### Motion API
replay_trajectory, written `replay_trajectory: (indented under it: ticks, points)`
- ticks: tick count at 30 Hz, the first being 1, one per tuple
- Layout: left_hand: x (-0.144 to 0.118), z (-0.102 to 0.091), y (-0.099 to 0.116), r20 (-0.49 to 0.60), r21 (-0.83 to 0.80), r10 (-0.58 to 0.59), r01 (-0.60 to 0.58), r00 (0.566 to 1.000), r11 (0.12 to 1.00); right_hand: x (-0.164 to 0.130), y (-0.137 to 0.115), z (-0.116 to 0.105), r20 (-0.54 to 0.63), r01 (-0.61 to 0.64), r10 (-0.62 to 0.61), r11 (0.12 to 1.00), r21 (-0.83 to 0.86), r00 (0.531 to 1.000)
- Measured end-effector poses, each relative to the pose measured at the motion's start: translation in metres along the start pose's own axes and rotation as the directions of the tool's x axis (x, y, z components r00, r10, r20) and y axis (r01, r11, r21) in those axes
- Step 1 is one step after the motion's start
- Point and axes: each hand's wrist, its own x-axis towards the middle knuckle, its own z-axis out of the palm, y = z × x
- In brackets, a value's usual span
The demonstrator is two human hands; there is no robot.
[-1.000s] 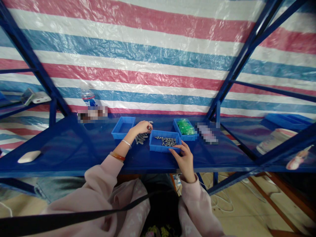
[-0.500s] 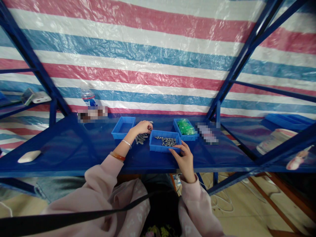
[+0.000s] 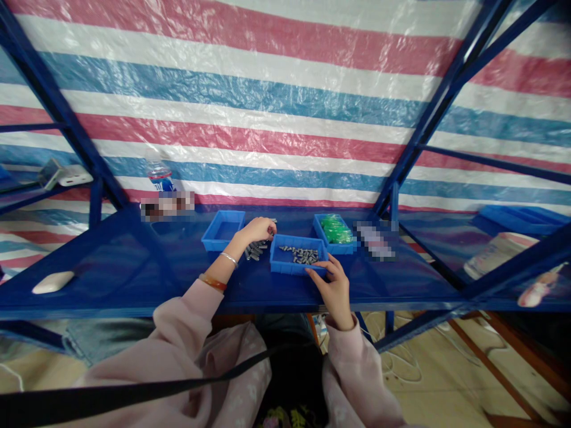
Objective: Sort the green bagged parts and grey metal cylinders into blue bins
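Makeshift small-parts workshop, sorting or assembly station. Evidence: blue steel rack frame [image 3: 428,113] serving as bench, its blue shelf [image 3: 134,267] the work surface. Far side walled with a red, white and blue striped plastic tarpaulin [image 3: 267,101]. On the shelf: three shallow blue plastic bins, the middle bin [image 3: 297,264] holding small grey metal parts, the right bin [image 3: 335,232] green pieces, the left bin [image 3: 222,230] apparently bare. Loose grey parts [image 3: 255,249] between bins. Water bottle [image 3: 159,177] far left.

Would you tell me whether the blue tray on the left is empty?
Apparently empty: the left tray shows only bare blue floor, unlike the middle tray.
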Motion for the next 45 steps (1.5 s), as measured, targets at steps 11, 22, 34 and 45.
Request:
replay_trajectory:
  ticks: [11,22,34,45]
  points:
    - [0.002,0.006,0.002,0.023,-0.086,0.055,-0.053,0.998,0.995,0.000,-0.002,0.000,0.000,0.003,-0.003,1.000,-0.007,1.000]
    - [0.003,0.008,0.000,0.012,-0.171,0.055,-0.052,0.998,0.984,0.000,-0.002,0.000,0.003,0.003,-0.003,1.000,0.001,1.000]
    - [0.004,-0.007,0.006,-0.232,-0.530,0.006,-0.132,0.973,0.838,0.000,0.004,0.001,0.003,0.004,-0.004,1.000,-0.006,1.000]
    - [-0.004,-0.014,0.018,0.089,-0.791,0.215,-0.062,0.973,0.608,0.000,0.002,0.001,0.008,-0.013,0.013,1.000,-0.006,1.000]
